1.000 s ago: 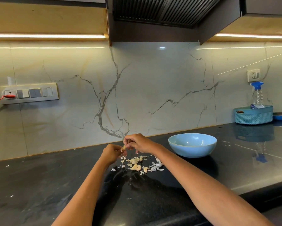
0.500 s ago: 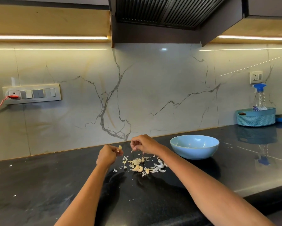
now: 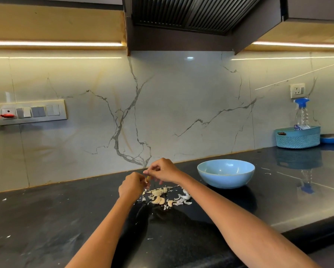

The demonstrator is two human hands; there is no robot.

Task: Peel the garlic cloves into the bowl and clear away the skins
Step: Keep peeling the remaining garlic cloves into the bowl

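Hands are back together left of the bowl (image 3: 226, 173): left hand (image 3: 131, 185) pinches the clove (image 3: 148, 178), right hand (image 3: 163, 169) fingers nip more skin — peeling continues.

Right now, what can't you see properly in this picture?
- Clove, head view: mostly hidden between the left hand and right hand; how much is peeled is unclear.
- Bowl: the near wall hides its bottom, so the contents cannot be counted.
- Pile: too small to sort cloves from skins.
- Blue dish: cut off by the right edge.
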